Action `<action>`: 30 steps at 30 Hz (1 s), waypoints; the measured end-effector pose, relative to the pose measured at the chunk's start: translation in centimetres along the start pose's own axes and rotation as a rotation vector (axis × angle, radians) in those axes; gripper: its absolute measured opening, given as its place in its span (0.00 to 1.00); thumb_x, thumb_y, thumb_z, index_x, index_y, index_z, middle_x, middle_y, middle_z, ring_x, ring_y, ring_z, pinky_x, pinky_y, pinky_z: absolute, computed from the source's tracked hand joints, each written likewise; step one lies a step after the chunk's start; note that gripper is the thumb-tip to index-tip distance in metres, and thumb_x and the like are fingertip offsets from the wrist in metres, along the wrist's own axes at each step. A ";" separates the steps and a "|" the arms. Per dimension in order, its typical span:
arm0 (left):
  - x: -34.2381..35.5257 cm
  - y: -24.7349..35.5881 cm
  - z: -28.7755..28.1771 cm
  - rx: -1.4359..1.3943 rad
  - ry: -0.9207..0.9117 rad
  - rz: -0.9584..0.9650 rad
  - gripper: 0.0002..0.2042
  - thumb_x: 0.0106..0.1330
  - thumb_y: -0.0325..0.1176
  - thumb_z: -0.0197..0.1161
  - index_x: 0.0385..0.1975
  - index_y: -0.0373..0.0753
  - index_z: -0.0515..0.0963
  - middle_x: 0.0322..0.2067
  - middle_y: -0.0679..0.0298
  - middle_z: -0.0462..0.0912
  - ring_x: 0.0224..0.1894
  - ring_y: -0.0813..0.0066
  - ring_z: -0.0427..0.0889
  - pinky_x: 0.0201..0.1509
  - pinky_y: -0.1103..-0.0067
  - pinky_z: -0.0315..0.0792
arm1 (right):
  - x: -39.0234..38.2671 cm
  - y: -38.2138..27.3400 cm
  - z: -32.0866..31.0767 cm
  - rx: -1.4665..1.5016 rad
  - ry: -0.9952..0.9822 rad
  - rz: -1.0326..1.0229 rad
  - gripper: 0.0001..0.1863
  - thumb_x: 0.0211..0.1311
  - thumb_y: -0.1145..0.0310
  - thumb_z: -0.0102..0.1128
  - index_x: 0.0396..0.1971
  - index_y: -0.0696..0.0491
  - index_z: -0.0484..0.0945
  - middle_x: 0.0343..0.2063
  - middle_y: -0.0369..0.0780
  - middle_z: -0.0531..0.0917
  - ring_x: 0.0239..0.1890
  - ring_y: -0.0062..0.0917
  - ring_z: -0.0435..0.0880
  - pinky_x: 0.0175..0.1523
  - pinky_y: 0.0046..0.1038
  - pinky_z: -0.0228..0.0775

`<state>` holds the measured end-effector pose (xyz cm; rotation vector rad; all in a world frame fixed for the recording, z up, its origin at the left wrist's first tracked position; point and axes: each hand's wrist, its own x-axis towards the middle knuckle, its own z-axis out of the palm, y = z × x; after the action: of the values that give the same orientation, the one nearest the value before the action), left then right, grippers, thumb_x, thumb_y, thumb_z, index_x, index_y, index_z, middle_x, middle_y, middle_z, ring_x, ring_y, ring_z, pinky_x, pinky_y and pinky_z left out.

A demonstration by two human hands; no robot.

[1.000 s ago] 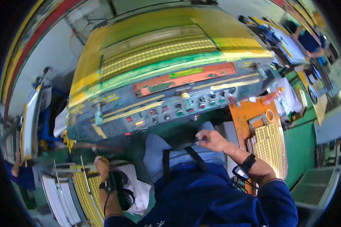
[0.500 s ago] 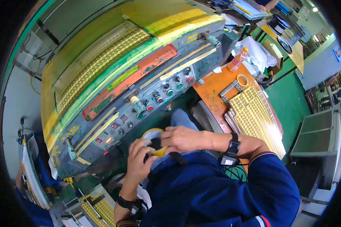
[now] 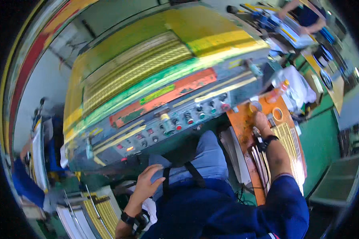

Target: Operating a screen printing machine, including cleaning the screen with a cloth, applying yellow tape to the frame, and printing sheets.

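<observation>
My right hand (image 3: 261, 122) reaches over the orange-brown side table (image 3: 243, 137). Its fingers are on a roll of yellow tape (image 3: 251, 108), at the table's far end; the fingertips are partly hidden and blurred. Beside that hand lies a second tape roll (image 3: 277, 114), seen as a pale ring. Above my lap, my left hand (image 3: 148, 184) is empty, with fingers slightly apart. Under my right forearm lies a stack of yellow patterned sheets (image 3: 285, 139).
Ahead stands a large machine (image 3: 223, 51) with a row of knobs and buttons (image 3: 178, 127). A bottle with an orange cap (image 3: 276, 92) stands behind the tape rolls. At lower left is a rack with yellow sheets (image 3: 95, 217). Another person's arms (image 3: 317, 26) work at far right.
The tape roll that both hands held over my lap has gone to the side table with my right hand. My left hand has let go and stays near my lap. The view has shifted.
</observation>
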<state>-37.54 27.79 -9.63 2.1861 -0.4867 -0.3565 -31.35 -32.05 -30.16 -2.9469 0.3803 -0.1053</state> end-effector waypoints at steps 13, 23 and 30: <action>-1.2 -2.2 0.2 -0.117 0.046 -0.309 0.18 0.56 0.21 0.67 0.49 0.34 0.78 0.42 0.55 0.83 0.45 0.68 0.83 0.50 0.75 0.76 | 7.9 1.9 -1.6 0.201 0.148 -0.065 0.16 0.59 0.65 0.53 0.43 0.56 0.81 0.40 0.55 0.82 0.42 0.50 0.81 0.50 0.43 0.74; 1.6 -1.2 1.9 -0.122 -0.044 -0.361 0.18 0.56 0.22 0.68 0.48 0.33 0.78 0.42 0.55 0.83 0.46 0.69 0.83 0.52 0.76 0.75 | 13.7 8.5 5.0 -0.174 -0.214 0.135 0.18 0.57 0.57 0.53 0.30 0.56 0.85 0.37 0.46 0.86 0.41 0.42 0.85 0.48 0.38 0.78; 1.4 -0.6 1.5 -0.064 0.008 -0.356 0.17 0.57 0.27 0.70 0.47 0.34 0.78 0.42 0.54 0.83 0.45 0.65 0.84 0.49 0.74 0.77 | 15.1 5.3 5.2 0.289 -0.067 0.602 0.14 0.52 0.62 0.62 0.33 0.56 0.85 0.39 0.49 0.86 0.44 0.39 0.86 0.47 0.37 0.79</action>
<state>-36.77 26.50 -11.12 2.2077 -0.0758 -0.5460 -17.63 -40.13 -35.45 -2.4276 1.1094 0.0166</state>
